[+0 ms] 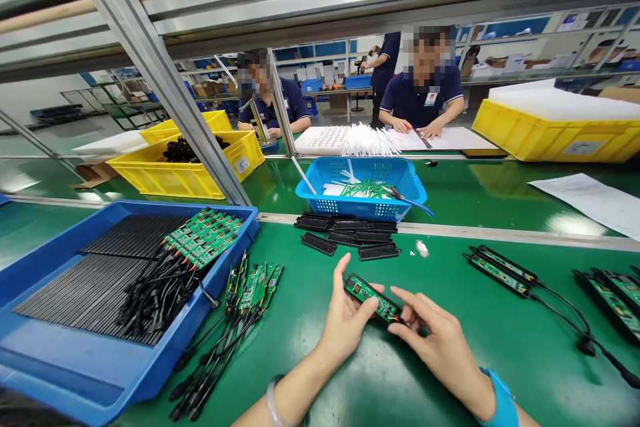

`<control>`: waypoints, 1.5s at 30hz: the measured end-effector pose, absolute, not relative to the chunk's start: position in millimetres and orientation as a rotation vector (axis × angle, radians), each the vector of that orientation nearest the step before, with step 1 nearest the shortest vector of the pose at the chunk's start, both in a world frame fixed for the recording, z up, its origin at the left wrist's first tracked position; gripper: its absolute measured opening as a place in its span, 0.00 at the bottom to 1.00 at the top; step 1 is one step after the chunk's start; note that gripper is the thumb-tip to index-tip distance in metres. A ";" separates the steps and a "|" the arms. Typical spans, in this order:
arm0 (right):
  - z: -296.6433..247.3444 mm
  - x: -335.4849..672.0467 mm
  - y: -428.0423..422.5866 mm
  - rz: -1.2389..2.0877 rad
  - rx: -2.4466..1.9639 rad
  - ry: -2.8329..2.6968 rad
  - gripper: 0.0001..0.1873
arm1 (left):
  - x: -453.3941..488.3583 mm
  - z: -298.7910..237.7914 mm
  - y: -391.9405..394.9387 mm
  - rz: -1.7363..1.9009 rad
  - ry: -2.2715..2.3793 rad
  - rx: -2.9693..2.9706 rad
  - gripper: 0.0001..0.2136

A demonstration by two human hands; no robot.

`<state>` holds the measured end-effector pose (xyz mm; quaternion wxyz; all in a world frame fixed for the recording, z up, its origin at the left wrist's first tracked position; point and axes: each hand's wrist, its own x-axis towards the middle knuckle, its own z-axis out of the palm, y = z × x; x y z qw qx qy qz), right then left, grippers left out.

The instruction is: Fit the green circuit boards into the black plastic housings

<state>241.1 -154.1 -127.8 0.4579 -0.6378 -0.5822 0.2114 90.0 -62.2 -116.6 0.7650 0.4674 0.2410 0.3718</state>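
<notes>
Both my hands hold a green circuit board in a black plastic case point(371, 296) above the green bench. My left hand point(345, 317) grips its left part, the thumb lying on the board. At its right end, near the coloured wires, the fingers of my right hand point(433, 333) pinch the case. Several loose black case halves point(350, 235) lie just beyond my hands. Bare circuit boards with black cables point(255, 287) rest to the left. To the right lie two cased boards with cables point(505, 270).
A blue tray point(45, 360) with black strips and circuit boards stands at left. Behind the case halves is a blue basket point(350, 208) with green and white ties. Yellow bins point(165, 173) stand farther back. More cased boards point(610, 300) lie far right. Co-workers sit across the bench.
</notes>
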 end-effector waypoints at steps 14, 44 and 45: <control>-138.1 222.3 -143.5 1.377 -1.392 -1.081 0.40 | 95.6 -118.2 -68.9 0.703 0.616 1.039 0.41; -125.9 236.8 -145.0 0.813 -1.596 -1.356 0.17 | 90.7 -114.2 -63.3 0.918 0.672 1.123 0.35; -126.8 236.5 -144.9 0.850 -1.584 -1.326 0.17 | 90.8 -114.2 -63.7 0.917 0.668 1.138 0.34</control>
